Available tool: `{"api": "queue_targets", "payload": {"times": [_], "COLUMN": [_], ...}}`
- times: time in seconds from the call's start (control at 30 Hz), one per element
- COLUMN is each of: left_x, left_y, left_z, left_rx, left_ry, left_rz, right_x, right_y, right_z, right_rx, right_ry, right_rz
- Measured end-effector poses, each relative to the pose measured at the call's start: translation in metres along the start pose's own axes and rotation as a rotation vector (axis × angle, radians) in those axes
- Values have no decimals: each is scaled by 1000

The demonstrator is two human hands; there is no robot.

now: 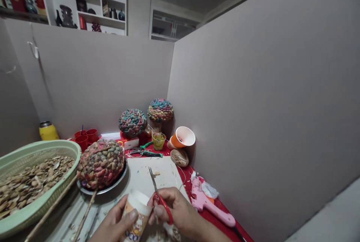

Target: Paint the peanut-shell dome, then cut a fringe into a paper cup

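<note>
My left hand (119, 215) is wrapped round a paper cup (136, 219) printed with a white rabbit, its open top tilted up. In my right hand (177, 208) is a pair of scissors (155, 184) with red handles, blades pointing up and away. The fingertips of that hand are close to the cup's rim; whether they pinch it I cannot tell. Behind the cup lies a pale board (140, 174) with small scraps on it. To the left, a ball covered in coloured shells (102, 163) sits in a metal bowl (120, 180).
A green basket (70, 152) of brown shells stands at left, with sticks across its front. A pink glue gun (210, 204) lies at right by the grey partition. Green-handled pliers (146, 153), an orange cup (181, 137) and two shell-covered balls (132, 122) stand behind.
</note>
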State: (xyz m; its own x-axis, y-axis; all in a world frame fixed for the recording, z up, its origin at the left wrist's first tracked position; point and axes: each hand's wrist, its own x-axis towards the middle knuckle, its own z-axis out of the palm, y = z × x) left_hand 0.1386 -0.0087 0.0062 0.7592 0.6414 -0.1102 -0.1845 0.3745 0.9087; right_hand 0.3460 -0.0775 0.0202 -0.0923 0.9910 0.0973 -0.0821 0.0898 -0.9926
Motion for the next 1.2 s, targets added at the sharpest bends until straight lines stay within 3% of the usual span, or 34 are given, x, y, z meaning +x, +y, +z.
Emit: {"api": "queue_targets", "payload": {"times": [0.23, 0.6, 0.83, 1.0, 1.2], "left_x": [7, 2, 7, 9, 13], "left_y": [-12, -7, 1, -1, -13], "left_z": [-11, -13, -22, -20, -19], "left_rx": [51, 174, 353, 261, 127], "left_ry": [124, 97, 67, 78, 82], "left_rz": [169, 188, 127, 125, 174], "right_x": [1, -4, -1, 2, 3], "right_y": [0, -6, -1, -2, -7], "right_z": [-2, 2, -6, -10, -12], "right_rx": [-26, 35, 53, 78, 106], "right_ry": [107, 56, 293, 385, 380], "right_rz": [-31, -20, -128, -162, -119]}}
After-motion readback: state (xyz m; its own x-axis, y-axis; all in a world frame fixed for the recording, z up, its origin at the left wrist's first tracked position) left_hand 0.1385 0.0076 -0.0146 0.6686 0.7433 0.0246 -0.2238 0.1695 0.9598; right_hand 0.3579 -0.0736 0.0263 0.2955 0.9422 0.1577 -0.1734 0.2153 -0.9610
